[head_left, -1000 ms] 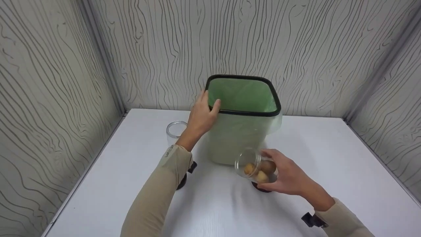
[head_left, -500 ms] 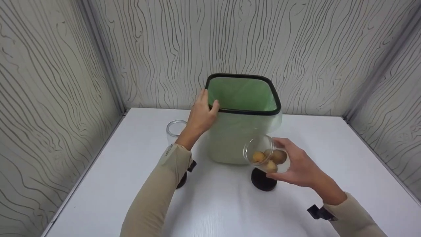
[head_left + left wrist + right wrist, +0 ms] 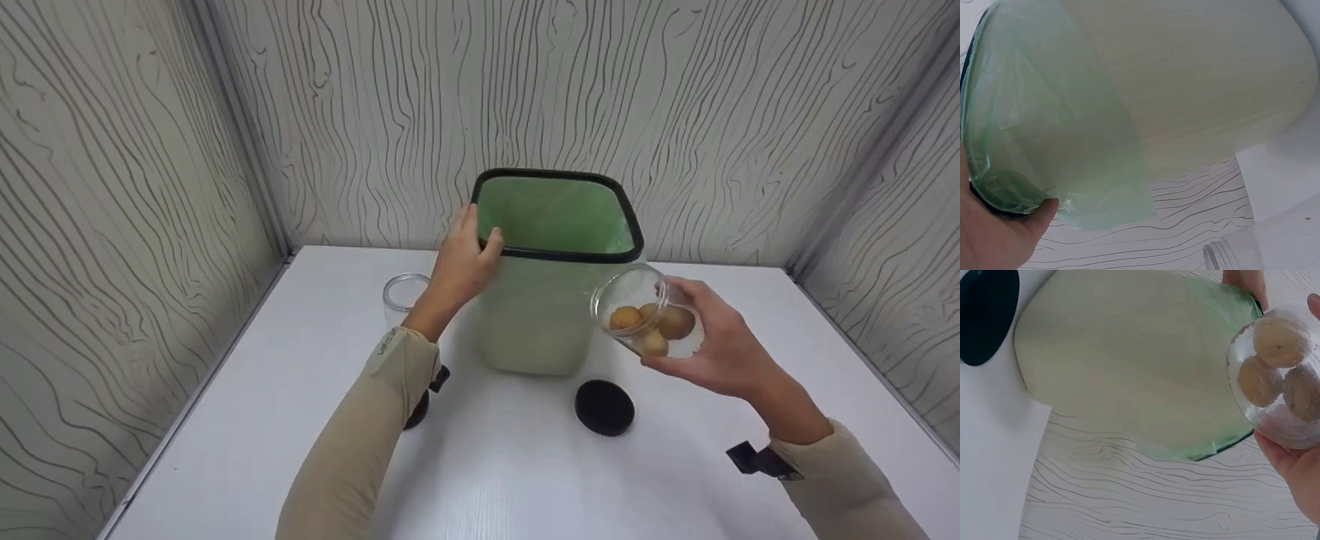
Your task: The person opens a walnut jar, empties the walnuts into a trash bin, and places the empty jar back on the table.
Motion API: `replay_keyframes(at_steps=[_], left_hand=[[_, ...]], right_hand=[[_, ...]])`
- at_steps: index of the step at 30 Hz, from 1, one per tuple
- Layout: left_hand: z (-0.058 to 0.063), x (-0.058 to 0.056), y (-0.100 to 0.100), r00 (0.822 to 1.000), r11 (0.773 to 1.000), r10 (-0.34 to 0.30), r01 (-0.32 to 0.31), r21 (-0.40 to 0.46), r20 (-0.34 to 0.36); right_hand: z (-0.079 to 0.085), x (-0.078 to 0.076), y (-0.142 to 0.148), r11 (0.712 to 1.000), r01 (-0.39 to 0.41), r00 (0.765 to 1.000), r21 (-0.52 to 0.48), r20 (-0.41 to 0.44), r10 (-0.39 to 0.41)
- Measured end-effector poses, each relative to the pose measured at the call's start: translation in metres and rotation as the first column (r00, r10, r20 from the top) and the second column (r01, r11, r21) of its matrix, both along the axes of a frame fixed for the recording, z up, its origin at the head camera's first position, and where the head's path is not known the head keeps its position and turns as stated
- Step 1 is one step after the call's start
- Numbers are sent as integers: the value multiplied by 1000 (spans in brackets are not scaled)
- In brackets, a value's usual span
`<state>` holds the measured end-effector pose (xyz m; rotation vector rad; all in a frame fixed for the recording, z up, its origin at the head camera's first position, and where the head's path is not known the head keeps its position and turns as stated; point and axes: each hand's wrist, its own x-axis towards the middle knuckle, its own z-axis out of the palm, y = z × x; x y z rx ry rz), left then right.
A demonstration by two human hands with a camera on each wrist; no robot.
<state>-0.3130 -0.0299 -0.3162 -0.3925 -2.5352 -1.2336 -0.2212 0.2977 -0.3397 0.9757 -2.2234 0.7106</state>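
Note:
A pale trash bin (image 3: pixel 536 322) with a black rim and a green bag (image 3: pixel 555 217) lining it stands upright toward the back of the table. My left hand (image 3: pixel 461 262) grips the rim at its front left corner; the left wrist view shows the thumb (image 3: pixel 1044 219) against the bag. My right hand (image 3: pixel 716 345) holds a lidless clear jar (image 3: pixel 634 289) tilted on its side, right of the bin and slightly below rim height. Several round yellow-brown pieces (image 3: pixel 675 324) lie inside the jar; their exact kind is unclear.
A black round lid (image 3: pixel 604 407) lies on the white table (image 3: pixel 495 480) before the bin. Another clear jar (image 3: pixel 401 296) stands left of the bin, partly behind my left arm. A second dark disc (image 3: pixel 417 412) is mostly covered by the left sleeve. Wood-patterned walls surround the table.
My right hand has lifted the jar up and to the right, uncovering the black lid beneath. The left hand stays on the bin's rim.

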Motion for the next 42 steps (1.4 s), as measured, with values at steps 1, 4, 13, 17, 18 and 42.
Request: replay_keyframes(at_steps=[1, 4, 13, 17, 18, 42], left_hand=[[0, 0, 0, 1000, 1000, 2, -2, -1, 0], [1, 0, 0, 1000, 1000, 4, -4, -1, -3], [1, 1, -1, 1000, 1000, -8, 8, -3, 6], [0, 2, -1, 1000, 1000, -9, 9, -7, 13], [0, 2, -1, 1000, 1000, -11, 11, -8, 13], [1, 0, 0, 1000, 1000, 3, -3, -29, 17]], right_hand=[[2, -1, 2, 1000, 16, 1000, -6, -9, -16], [8, -3, 5, 998, 64, 998, -26, -17, -65], [20, -13, 8, 987, 147, 987, -65, -56, -150], [27, -18, 9, 979, 190, 981, -68, -27, -193], [29, -20, 9, 976, 206, 978, -64, -16, -207], [72, -46, 5, 931, 349, 937, 105, -37, -347]])
